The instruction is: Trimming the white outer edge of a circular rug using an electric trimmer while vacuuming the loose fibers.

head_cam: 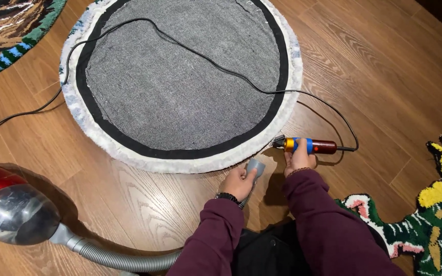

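Wood floor (374, 61); round rug (180, 76) lies backing-up at twelve o'clock. My right hand (299, 159) clenches the corded trimmer (308, 145) at its edge, left hand (239, 182) grips the vacuum nozzle (255, 166). Most rim looks untrimmed.

Warm indoor light, sharp focus, soft shadows

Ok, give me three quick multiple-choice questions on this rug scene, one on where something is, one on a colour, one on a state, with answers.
1. Where does the vacuum nozzle sit?
A. at the round rug's near edge
B. on the rug's centre
C. beside the red vacuum body

2. The band ringing the grey backing is:
A. green
B. black
C. yellow

3. The right hand:
A. lies empty
B. grips the corded trimmer
C. holds the hose

Answers: 1 A, the left hand holds it at the white fringe; 2 B, black band; 3 B, fingers wrap the blue grip.
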